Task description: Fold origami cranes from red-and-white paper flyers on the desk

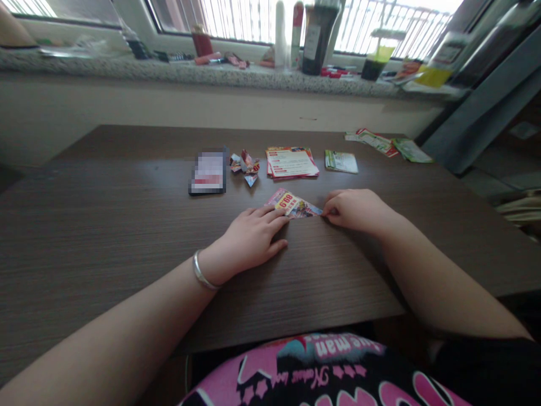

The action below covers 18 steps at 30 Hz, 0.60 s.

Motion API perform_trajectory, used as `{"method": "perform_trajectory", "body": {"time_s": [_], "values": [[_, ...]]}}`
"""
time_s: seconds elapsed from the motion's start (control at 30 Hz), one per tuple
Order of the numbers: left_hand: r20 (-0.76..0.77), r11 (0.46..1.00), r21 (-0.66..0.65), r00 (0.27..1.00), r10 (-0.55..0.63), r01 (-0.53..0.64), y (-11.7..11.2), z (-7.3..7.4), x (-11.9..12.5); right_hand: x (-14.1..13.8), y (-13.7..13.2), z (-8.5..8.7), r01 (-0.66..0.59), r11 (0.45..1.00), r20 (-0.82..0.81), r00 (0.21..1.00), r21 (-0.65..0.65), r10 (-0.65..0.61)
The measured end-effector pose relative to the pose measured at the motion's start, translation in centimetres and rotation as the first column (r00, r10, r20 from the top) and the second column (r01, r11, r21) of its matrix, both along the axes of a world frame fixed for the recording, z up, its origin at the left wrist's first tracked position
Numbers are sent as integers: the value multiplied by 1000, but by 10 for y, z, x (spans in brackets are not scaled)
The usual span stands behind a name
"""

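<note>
A folded, printed piece of paper (299, 206), roughly a triangle in pink, yellow and blue, lies flat on the brown table (127, 237). My left hand (257, 234) rests on its left end, palm down with fingers spread, and wears a silver bangle. At the paper's right tip, thumb and forefinger of my right hand (355, 211) pinch the corner. Just beyond sits a folded paper figure (245, 167) in similar colours. A stack of printed cards (291, 162) lies behind the paper, with a smaller green-and-white stack (340, 162) to its right.
A phone-like device (208, 172) with a blurred screen lies left of the paper figure. Loose green and red leaflets (380, 144) are at the far right corner. Bottles, including a dark one (318, 39), and small items crowd the stone windowsill (236, 73). Part of an arm (14, 31) shows at top left.
</note>
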<state>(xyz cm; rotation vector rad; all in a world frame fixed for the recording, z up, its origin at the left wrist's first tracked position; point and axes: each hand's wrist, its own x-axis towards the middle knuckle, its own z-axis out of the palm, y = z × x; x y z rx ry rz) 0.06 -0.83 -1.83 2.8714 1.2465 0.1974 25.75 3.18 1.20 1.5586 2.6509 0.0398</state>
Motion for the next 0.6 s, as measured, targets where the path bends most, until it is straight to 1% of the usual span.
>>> {"method": "perform_trajectory", "body": {"time_s": [0.13,0.3,0.5,0.6], "values": [[-3,1000,-6,1000,1,-1,0,-1,-1,5,2,0,20,1000,21,1000,-1,-20],[-4,1000,-7,1000,2,-2,1,-2,-1,13,7,0,88,995,84,993,-38,-85],[-4,1000,-9,1000,-3,3,1,-3,-2,25,15,-6,112,990,-6,994,-86,-113],[7,1000,-4,1000,-8,8,1,-4,-3,29,21,-11,88,994,-79,993,-59,-93]]}}
